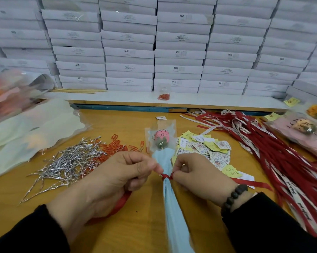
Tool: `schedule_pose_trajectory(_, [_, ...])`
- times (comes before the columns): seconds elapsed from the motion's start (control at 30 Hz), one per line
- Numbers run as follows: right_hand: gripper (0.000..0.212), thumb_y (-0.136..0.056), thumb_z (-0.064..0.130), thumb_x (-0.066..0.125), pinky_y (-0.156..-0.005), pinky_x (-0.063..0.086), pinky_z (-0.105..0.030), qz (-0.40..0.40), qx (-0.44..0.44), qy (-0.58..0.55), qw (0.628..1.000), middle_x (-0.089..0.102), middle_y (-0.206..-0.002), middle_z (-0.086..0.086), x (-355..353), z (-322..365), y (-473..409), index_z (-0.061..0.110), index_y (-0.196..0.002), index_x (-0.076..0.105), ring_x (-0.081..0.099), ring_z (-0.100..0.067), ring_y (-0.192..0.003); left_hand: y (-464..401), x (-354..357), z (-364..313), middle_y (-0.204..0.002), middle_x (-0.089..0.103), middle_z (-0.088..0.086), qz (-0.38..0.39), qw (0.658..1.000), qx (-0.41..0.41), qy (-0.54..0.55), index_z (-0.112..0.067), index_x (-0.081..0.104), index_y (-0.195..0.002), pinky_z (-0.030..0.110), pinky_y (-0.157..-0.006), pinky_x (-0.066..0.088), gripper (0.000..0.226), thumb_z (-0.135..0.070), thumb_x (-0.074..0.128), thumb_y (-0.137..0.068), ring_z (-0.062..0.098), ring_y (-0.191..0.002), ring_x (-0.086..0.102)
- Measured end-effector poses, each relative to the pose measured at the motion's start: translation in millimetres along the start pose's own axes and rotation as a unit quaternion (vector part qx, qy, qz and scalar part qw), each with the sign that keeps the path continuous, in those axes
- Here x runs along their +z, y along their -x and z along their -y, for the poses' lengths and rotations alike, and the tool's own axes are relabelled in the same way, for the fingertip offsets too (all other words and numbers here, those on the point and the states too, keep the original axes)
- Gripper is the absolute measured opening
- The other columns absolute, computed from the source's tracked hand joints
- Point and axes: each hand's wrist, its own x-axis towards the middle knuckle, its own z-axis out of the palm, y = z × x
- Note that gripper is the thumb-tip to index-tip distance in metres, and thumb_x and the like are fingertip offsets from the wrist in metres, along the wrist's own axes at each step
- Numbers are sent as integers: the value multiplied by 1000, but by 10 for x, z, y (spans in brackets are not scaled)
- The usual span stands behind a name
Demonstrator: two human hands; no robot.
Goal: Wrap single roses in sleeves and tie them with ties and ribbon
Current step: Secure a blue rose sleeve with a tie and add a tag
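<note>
In the head view, the left hand point(117, 172) and right hand point(196, 176) are each pinching an end of the thin red ribbon point(165, 176), knotting it around the pale-blue sleeve point(169, 201) lying on the wooden table point(135, 125); the pink rose point(161, 136) is already wrapped, with the bow seemingly left.

A wooden table point(128, 125) carries the work. On it lie a heap of silver twist ties point(66, 161), orange paper clips point(117, 146) just beside them, a scatter of small paper tags point(207, 148), and a long spread of red ribbons point(281, 154) at the right. Pale wrapping sleeves point(31, 128) are stacked at the left. A pink rose point(161, 136) in a blue sleeve point(172, 207) lies in the middle. Wrapped flowers point(303, 130) rest at the far right.
</note>
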Motion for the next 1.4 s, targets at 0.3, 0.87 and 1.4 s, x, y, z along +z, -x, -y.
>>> schedule_pose_trajectory(0.3, [16,-84,11,57,-38,25,-11,-26,13,-79,996,42,-47,3,-35,-5,-22,13,-68,54,31,-4,-35,-46,-157,-4,-75,70,-6,-167,850,12,-499,-28,72,-69,25,-70,50,14,-26,68,-83,8,-73,63])
schedule_pose_trajectory(0.87, [9,-79,10,59,-47,29,-13,21,-32,-8,999,40,-49,10,214,30,-25,14,-72,59,38,2,-39,-201,101,236,-45,43,-1,-185,980,68,-1,-8,75,-73,11,-32,22,11,-6,64,-74,3,-30,28])
schedule_pose_trajectory(1.4, [34,-91,22,52,-35,24,-15,163,74,-277,944,43,-44,5,-55,-40,13,14,-58,58,31,-6,-34,-168,59,188,-39,40,1,-186,981,42,-44,-10,62,-47,12,-33,18,40,-41,56,-71,4,-30,25])
